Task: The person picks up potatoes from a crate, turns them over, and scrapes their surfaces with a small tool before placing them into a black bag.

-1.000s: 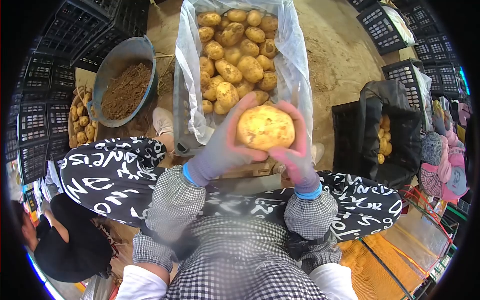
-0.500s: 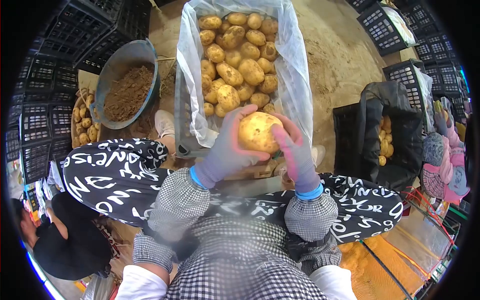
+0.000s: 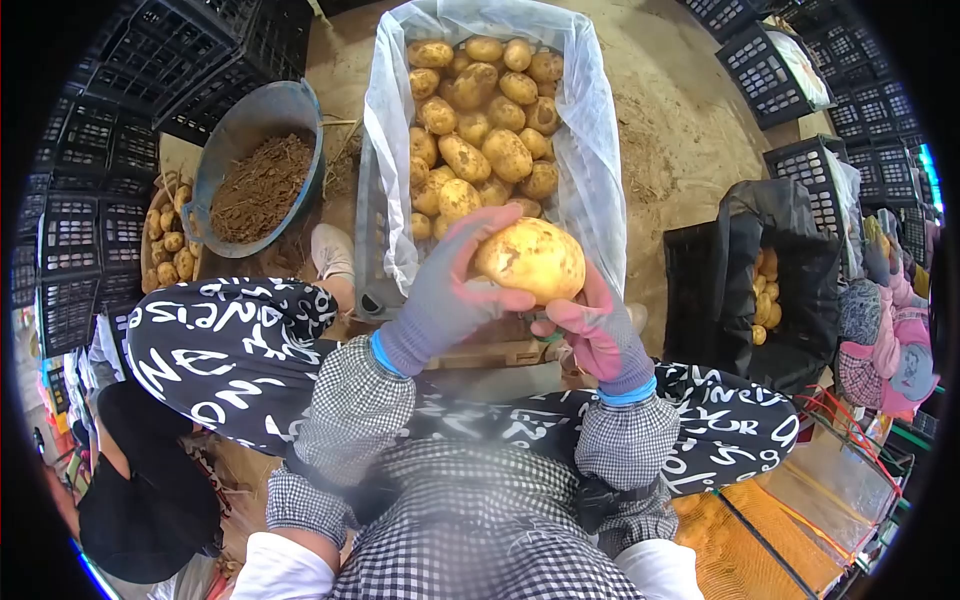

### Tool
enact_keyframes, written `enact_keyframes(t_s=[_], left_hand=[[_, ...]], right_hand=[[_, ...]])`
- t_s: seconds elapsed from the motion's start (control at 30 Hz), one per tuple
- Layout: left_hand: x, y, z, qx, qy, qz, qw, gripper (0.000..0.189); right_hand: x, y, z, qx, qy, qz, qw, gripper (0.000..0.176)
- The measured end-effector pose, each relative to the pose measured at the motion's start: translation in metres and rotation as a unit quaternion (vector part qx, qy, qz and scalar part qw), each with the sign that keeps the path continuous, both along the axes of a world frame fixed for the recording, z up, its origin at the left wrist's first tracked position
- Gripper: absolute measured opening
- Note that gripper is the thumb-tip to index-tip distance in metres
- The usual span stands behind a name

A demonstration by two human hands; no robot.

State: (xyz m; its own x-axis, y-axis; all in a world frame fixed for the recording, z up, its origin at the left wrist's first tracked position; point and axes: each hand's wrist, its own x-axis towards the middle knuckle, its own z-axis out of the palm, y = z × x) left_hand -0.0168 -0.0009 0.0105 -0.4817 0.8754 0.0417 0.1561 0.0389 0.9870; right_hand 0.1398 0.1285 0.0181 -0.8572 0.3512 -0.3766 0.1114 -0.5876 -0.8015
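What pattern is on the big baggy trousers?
The trousers are black with white letters, which shows best in the head view.

Dirt floor [image 3: 665,135], bearing a lined crate of potatoes [image 3: 592,100], centre; a tub of soil [image 3: 313,155], left; a black-lined crate [image 3: 690,290], right.

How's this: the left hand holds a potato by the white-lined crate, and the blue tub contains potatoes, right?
The head view shows brown soil in the blue tub, not potatoes. The left hand does hold a potato by the white-lined crate.
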Motion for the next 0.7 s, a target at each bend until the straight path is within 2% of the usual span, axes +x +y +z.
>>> enact_keyframes(t_s=[0.07, 0.17, 0.27, 0.37, 0.4, 0.47, 0.57, 0.7], left_hand=[[-0.004, -0.005, -0.003, -0.042, -0.073, 0.004, 0.996, 0.078], [-0.017, -0.011, -0.015, -0.003, -0.028, -0.043, 0.999, 0.075], [0.004, 0.001, 0.004, 0.020, 0.008, 0.018, 1.000, 0.063], [0.008, 0.003, -0.009, 0.028, 0.082, 0.020, 0.996, 0.062], [0.008, 0.002, -0.006, -0.015, -0.031, 0.031, 0.999, 0.060], [0.009, 0.000, 0.000, -0.100, -0.254, 0.052, 0.961, 0.057], [0.010, -0.005, -0.018, -0.033, -0.296, 0.050, 0.953, 0.061], [0.009, 0.006, 0.009, -0.076, -0.269, 0.054, 0.959, 0.061]], right_hand=[[0.000, 0.002, -0.005, -0.048, -0.010, -0.014, 0.999, 0.064], [0.003, 0.003, -0.028, -0.193, 0.047, -0.063, 0.978, 0.062], [0.004, 0.004, -0.033, -0.206, 0.101, -0.037, 0.973, 0.060], [-0.004, -0.006, -0.006, -0.142, 0.027, -0.058, 0.988, 0.061], [-0.007, -0.008, -0.007, -0.062, 0.009, -0.062, 0.996, 0.062], [-0.010, -0.009, -0.008, 0.099, -0.028, -0.069, 0.992, 0.065], [-0.010, -0.007, -0.010, 0.086, -0.003, -0.047, 0.995, 0.069], [-0.003, -0.004, -0.009, 0.062, 0.034, -0.059, 0.996, 0.073]])
